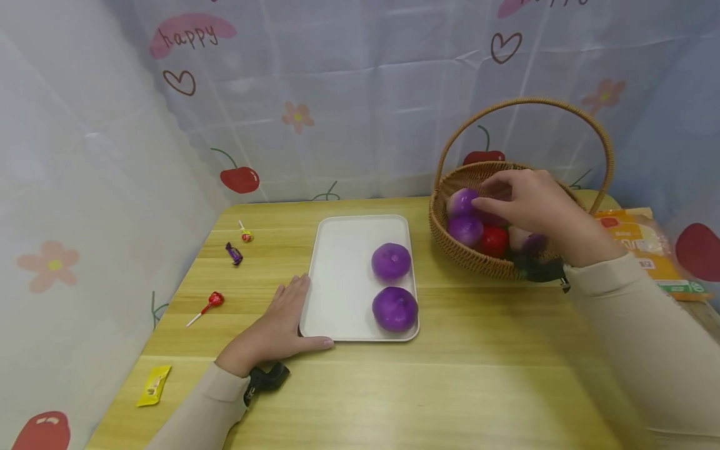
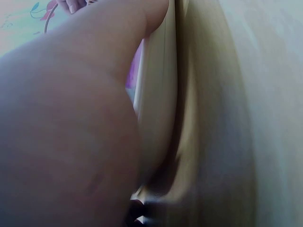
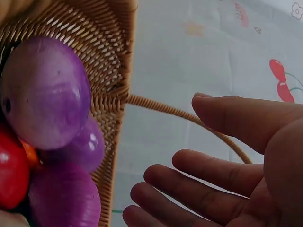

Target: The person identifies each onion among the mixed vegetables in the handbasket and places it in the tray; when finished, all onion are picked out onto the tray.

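The right hand (image 1: 529, 203) hangs over the wicker basket (image 1: 450, 240), fingers spread and loosely bent, holding nothing; its fingertips sit just above the topmost purple onion (image 1: 462, 201), though I cannot tell whether they touch; that onion lies on a heap of other purple and red pieces; it looks smooth, glossy and rounded, probably light and firm, likely to slip; a wide grasp round its middle seems safest; the left hand (image 1: 281, 325) lies flat, steadying the white tray (image 1: 343, 275), where two purple onions (image 1: 392, 260) rest
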Demonstrator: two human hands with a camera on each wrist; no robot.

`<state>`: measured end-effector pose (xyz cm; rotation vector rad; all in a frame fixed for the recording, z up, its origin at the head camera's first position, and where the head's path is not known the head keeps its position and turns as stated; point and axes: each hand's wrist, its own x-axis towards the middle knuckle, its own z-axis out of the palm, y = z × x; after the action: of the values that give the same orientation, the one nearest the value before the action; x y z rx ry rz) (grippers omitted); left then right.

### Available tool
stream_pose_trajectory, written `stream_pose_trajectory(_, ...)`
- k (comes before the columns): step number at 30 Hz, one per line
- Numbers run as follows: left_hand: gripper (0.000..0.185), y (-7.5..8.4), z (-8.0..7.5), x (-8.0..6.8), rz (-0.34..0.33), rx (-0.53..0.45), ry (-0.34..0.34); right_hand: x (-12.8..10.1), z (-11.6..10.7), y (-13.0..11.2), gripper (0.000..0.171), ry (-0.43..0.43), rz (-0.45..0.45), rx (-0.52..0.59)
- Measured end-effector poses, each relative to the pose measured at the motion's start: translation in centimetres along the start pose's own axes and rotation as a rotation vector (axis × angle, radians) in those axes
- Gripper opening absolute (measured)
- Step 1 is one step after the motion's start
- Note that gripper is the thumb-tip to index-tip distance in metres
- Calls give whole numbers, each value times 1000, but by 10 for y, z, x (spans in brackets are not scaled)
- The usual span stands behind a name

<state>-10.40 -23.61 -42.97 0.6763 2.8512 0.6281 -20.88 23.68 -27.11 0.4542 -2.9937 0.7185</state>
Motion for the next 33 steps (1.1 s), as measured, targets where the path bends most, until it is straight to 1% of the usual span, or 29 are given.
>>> stream_pose_trajectory(6,140,0,1,-1,-5,-4,1,-2,-8,13,68,-31,27,26)
stream_pose_trajectory(9,139,0,2,-1,-4,-7,0,-3,-12,22,69,-47,31,10)
stream_pose_trajectory(14,140,1,2,-2,-9,-15,-6,-5,-16,34,72,-102,48,-11)
stream_pose_trajectory(17,140,1,2,-3,-10,-17,-8,-7,-17,39,75,-121,48,-40)
stream_pose_trajectory(27,139,0,3,-2,-1,-6,0,-11,-22,47,86,-141,72,-94)
stream_pose_trajectory(33,139,1,1,-1,6,-7,10,-12,-25,50,88,-149,71,-118)
